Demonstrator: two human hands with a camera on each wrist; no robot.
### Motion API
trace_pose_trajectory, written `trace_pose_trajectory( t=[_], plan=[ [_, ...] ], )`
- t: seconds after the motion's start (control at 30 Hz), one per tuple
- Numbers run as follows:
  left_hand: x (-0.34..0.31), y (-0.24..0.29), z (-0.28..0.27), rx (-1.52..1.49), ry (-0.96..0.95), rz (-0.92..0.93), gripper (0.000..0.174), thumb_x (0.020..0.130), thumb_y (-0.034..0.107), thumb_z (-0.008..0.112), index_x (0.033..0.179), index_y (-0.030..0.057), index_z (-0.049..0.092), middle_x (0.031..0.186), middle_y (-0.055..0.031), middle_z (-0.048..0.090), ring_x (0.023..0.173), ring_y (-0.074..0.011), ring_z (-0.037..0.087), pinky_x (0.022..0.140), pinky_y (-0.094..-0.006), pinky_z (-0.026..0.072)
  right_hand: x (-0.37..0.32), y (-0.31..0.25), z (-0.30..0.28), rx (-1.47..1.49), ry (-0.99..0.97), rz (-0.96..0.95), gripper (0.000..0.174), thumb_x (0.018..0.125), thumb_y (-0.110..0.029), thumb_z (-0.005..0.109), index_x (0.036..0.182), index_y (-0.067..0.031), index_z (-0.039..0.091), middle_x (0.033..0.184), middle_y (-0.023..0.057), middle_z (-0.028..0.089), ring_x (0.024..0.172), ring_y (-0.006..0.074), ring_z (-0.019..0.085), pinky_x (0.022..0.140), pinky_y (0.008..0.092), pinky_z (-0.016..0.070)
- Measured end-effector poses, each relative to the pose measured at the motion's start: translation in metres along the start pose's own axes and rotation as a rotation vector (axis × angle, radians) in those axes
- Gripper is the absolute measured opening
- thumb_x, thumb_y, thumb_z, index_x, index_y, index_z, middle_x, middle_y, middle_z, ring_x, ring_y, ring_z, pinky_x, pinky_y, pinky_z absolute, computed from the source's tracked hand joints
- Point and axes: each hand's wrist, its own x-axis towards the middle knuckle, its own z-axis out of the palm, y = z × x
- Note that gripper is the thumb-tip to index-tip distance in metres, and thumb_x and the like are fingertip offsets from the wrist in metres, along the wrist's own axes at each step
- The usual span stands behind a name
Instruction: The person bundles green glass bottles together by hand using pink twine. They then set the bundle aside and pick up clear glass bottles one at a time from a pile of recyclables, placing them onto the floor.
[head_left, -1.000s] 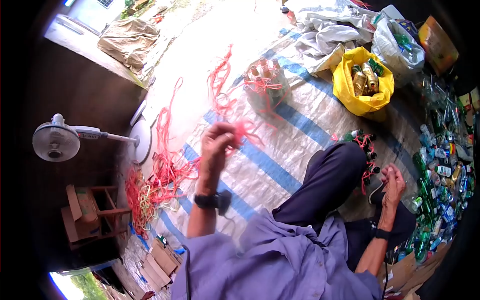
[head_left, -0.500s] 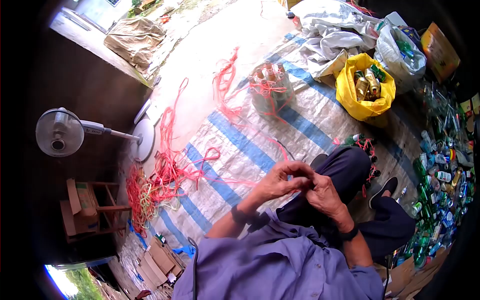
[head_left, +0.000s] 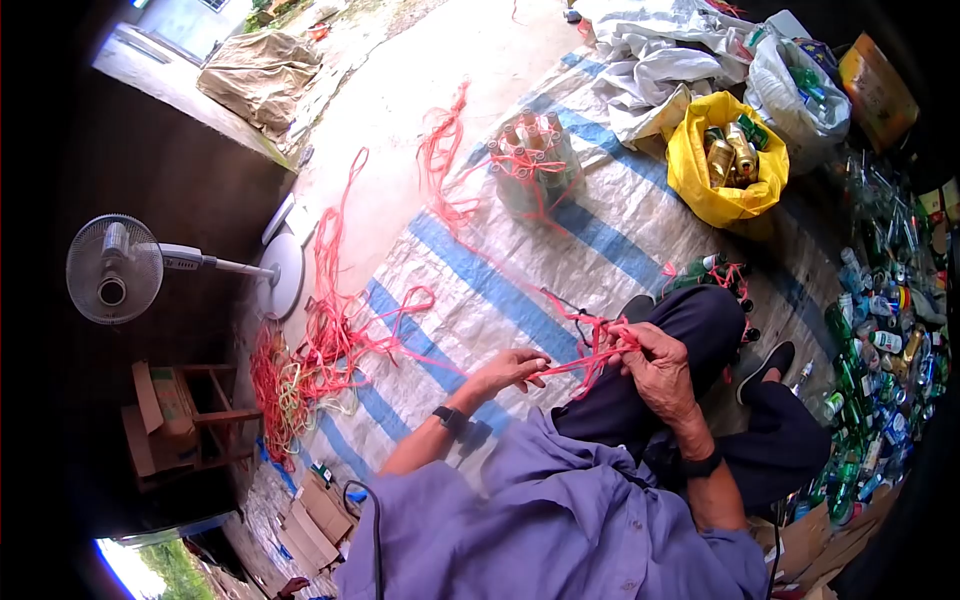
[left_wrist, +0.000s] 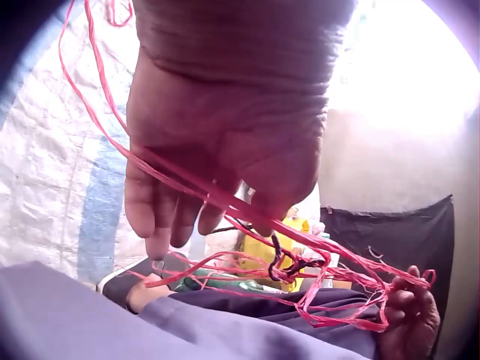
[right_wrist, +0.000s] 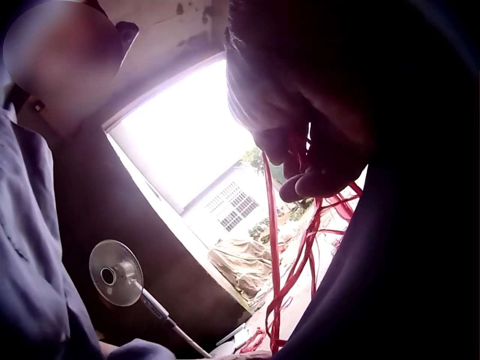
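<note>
In the head view my right hand [head_left: 660, 372] pinches a tangle of pink plastic twine [head_left: 598, 350] above the bent knee. Its bunched strands also show between the curled right fingertips [right_wrist: 296, 184] in the right wrist view. My left hand [head_left: 508, 370] is a short way to the left, fingers extended and slightly bent. The left wrist view shows twine [left_wrist: 247, 210] running across the left palm and fingers toward the right hand. A dark cord [left_wrist: 289, 259] is caught among the strands.
A large pile of pink twine [head_left: 325, 335] lies left on the striped sheet [head_left: 500, 290]. Tied clear bottles [head_left: 535, 170] stand ahead, near a yellow bag [head_left: 725, 200] of cans. Loose bottles [head_left: 880, 380] heap at right. A standing fan [head_left: 115, 268] is at left.
My left hand came from over the sheet to meet the right hand at the knee, then drew back left. The right hand came in from the far right and now holds the spread-out twine.
</note>
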Motion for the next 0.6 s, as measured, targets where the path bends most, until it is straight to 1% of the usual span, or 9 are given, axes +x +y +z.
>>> trace_pose_trajectory(
  t=[0.07, 0.1, 0.17, 0.33, 0.4, 0.47, 0.5, 0.53, 0.6],
  plan=[
    [0.014, -0.011, 0.002, -0.006, 0.024, -0.005, 0.061, 0.096, 0.051, 0.053, 0.129, -0.0005, 0.058, 0.121, -0.0113, 0.064, 0.104, -0.0223, 0.065, 0.081, -0.0326, 0.0522, 0.001, 0.005, -0.002, -0.156, -0.058, -0.166, 0.013, 0.092, -0.001, 0.063, 0.102, 0.0045, 0.068, 0.089, 0.0102, 0.066, 0.079, 0.0157, 0.064, 0.069, 0.0283, 0.0518],
    [0.018, -0.011, 0.003, -0.026, 0.017, -0.034, 0.063, 0.097, 0.053, 0.051, 0.129, -0.001, 0.058, 0.122, -0.0126, 0.064, 0.105, -0.0234, 0.065, 0.083, -0.0331, 0.0522, 0.0, 0.005, -0.003, -0.156, -0.055, -0.165, 0.013, 0.092, -0.001, 0.063, 0.102, 0.0045, 0.068, 0.089, 0.0102, 0.066, 0.079, 0.0157, 0.064, 0.069, 0.0283, 0.0518],
    [0.027, -0.012, 0.008, -0.046, 0.006, -0.065, 0.066, 0.097, 0.055, 0.049, 0.129, -0.0015, 0.057, 0.124, -0.0139, 0.063, 0.107, -0.0246, 0.064, 0.084, -0.0336, 0.0523, -0.003, 0.007, -0.006, -0.239, -0.22, -0.266, 0.015, 0.09, -0.006, 0.066, 0.103, 0.0009, 0.07, 0.09, 0.0093, 0.067, 0.079, 0.0162, 0.064, 0.071, 0.0288, 0.0507],
    [0.062, 0.017, 0.023, -0.366, -0.167, -0.014, 0.071, 0.099, 0.057, 0.043, 0.14, -0.0009, 0.045, 0.137, -0.0187, 0.055, 0.116, -0.028, 0.061, 0.088, -0.0367, 0.052, -0.01, 0.009, -0.012, -0.258, -0.293, -0.294, 0.012, 0.087, -0.005, 0.068, 0.097, 0.0007, 0.071, 0.09, 0.0121, 0.069, 0.081, 0.0234, 0.065, 0.077, 0.0325, 0.051],
    [0.068, 0.03, 0.027, -0.412, -0.153, -0.031, 0.061, 0.101, 0.049, 0.045, 0.138, 0.0004, 0.046, 0.13, -0.0164, 0.058, 0.108, -0.0261, 0.063, 0.087, -0.0367, 0.0519, -0.012, 0.007, -0.012, -0.262, -0.314, -0.309, 0.013, 0.086, -0.004, 0.068, 0.098, 0.0005, 0.071, 0.09, 0.0123, 0.069, 0.082, 0.0238, 0.066, 0.077, 0.0326, 0.0514],
    [0.072, 0.046, 0.033, -0.356, -0.121, 0.095, 0.047, 0.1, 0.039, 0.051, 0.129, 0.0013, 0.052, 0.117, -0.0121, 0.062, 0.098, -0.0225, 0.063, 0.084, -0.0364, 0.052, -0.014, 0.006, -0.014, -0.232, -0.355, -0.27, 0.014, 0.085, -0.003, 0.068, 0.098, 0.0005, 0.071, 0.09, 0.0124, 0.069, 0.083, 0.024, 0.066, 0.078, 0.0325, 0.0515],
    [0.076, 0.05, 0.034, -0.48, -0.098, 0.099, 0.029, 0.097, 0.032, 0.06, 0.114, 0.0092, 0.054, 0.109, -0.0047, 0.066, 0.09, -0.0176, 0.068, 0.071, -0.0327, 0.0552, -0.015, 0.006, -0.014, -0.201, -0.401, -0.236, 0.014, 0.085, -0.003, 0.068, 0.098, 0.0005, 0.071, 0.09, 0.0126, 0.069, 0.083, 0.0243, 0.067, 0.078, 0.0324, 0.0517],
    [0.08, 0.053, 0.032, -0.477, -0.1, 0.098, 0.029, 0.097, 0.032, 0.06, 0.114, 0.0092, 0.054, 0.109, -0.0047, 0.066, 0.09, -0.0176, 0.068, 0.071, -0.0327, 0.0552, -0.016, 0.007, -0.013, -0.2, -0.398, -0.237, 0.014, 0.085, -0.003, 0.068, 0.098, 0.0005, 0.071, 0.09, 0.0126, 0.069, 0.083, 0.0243, 0.067, 0.078, 0.0324, 0.0517],
    [0.084, 0.064, 0.03, -0.547, -0.094, 0.117, 0.029, 0.096, 0.031, 0.061, 0.114, 0.0094, 0.055, 0.095, -0.0009, 0.066, 0.091, -0.0166, 0.068, 0.071, -0.0318, 0.0556, -0.018, 0.009, -0.011, -0.263, -0.442, -0.239, 0.016, 0.081, -0.004, 0.07, 0.097, -0.0038, 0.071, 0.093, 0.0126, 0.069, 0.084, 0.0275, 0.068, 0.075, 0.033, 0.0536]
  ],
)
